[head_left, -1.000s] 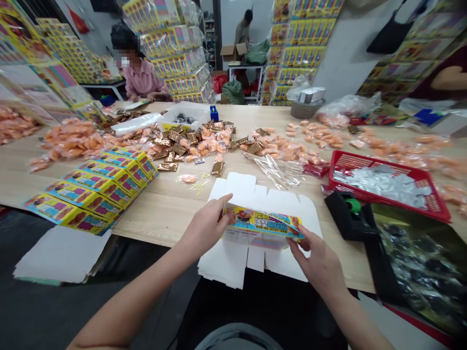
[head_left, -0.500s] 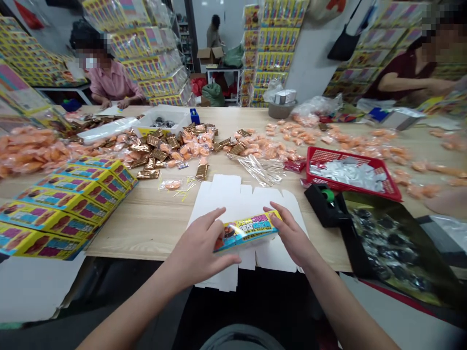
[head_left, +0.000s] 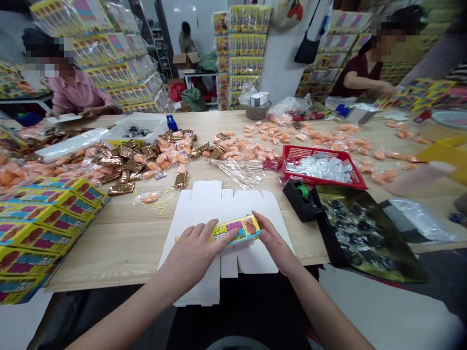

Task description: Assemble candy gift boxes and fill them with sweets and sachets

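Note:
A small yellow and blue printed box (head_left: 246,227) lies lengthwise between my hands, low over a flattened white carton (head_left: 268,260). Across its left part stretches my left hand (head_left: 199,250), thumb along the printed face and fingers over the top; this covers much of the box. My right hand (head_left: 274,245) grips the right end, fingers at the far corner and thumb side near the front. The box's left tip shows just past my left fingers.
A stack of the same boxes (head_left: 47,218) stands left. Orange packets (head_left: 233,150), brown packets (head_left: 133,166) and clear wrappers (head_left: 241,172) lie beyond the carton. At right are a tape dispenser (head_left: 301,199), a red basket (head_left: 324,180) and a dark tray (head_left: 397,243). Co-workers sit across the table.
The view has turned right, so the table things sit further left. My left hand has slid over the box's top, and more of the box's left part now lies under it.

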{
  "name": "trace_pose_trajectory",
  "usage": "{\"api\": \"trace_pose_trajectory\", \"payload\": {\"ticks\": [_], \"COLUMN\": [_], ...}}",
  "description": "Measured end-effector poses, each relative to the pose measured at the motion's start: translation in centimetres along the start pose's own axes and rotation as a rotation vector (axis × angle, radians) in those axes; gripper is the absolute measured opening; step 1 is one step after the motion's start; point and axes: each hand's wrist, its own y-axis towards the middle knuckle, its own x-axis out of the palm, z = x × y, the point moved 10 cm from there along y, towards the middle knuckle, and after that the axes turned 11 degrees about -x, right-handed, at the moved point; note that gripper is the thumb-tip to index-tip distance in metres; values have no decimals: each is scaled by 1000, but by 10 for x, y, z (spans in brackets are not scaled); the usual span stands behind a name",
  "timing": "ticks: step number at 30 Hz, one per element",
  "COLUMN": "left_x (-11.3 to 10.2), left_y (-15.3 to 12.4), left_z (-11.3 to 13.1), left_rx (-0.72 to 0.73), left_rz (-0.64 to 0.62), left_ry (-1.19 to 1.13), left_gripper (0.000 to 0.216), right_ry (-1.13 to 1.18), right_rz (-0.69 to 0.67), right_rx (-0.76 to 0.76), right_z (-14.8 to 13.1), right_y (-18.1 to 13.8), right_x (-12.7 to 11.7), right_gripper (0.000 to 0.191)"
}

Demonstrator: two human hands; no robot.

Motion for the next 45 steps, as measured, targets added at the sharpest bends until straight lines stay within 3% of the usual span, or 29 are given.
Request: {"api": "trace_pose_trajectory", "payload": {"ticks": [3,5,7,9,10,13,17,23,26,30,33,35,39,45], "left_x": [-2,3,11,18,21,23,20,18,17,16,17,18,20,22], "left_y": [14,21,25,27,28,29,29,26,26,28,29,28,27,33], "left_z": [-3,-7,-12,-17,-18,-21,-20,-17,-17,-19,-19,-20,-20,-25], "left_rx": [18,10,3,8,12,11,13,-1,8,11,13,12,16,19], "left_rz": [2,-9,-25,-31,-29,-19,-14,-6,-5,0,12,18,18,-4], "left_ry": [0,-13,-55,-111,-134,-167,-181,-169,-182,-193,-199,-206,-215,-200], "left_gripper": [76,77,73,66,63,60,63,65,66,65,63,64,62,61], "right_ry": [-41,-248,-549,-778,-850,-1001,-1136,-981,-908,-664,-455,-355,-209,-164], "right_rz": [88,325,664,907,947,937,939,826,773,659,621,634,712,861], "right_rx": [-93,-179,-270,-289,-260,-142,-116,5,41,233,347,317,152,49], "right_z": [-8,-19,-34,-39,-35,-17,-18,-15,-14,-4,1,-2,-2,22], "right_y": [2,0,-17,-35,-37,-26,-4,19,22,33,39,39,24,6], "right_x": [-19,-62,-115,-156,-171,-201,-213,-228,-231,-241,-245,-243,-238,-243], "right_gripper": [61,53,49,60,68,83,77,92,84,48,35,27,28,22]}}
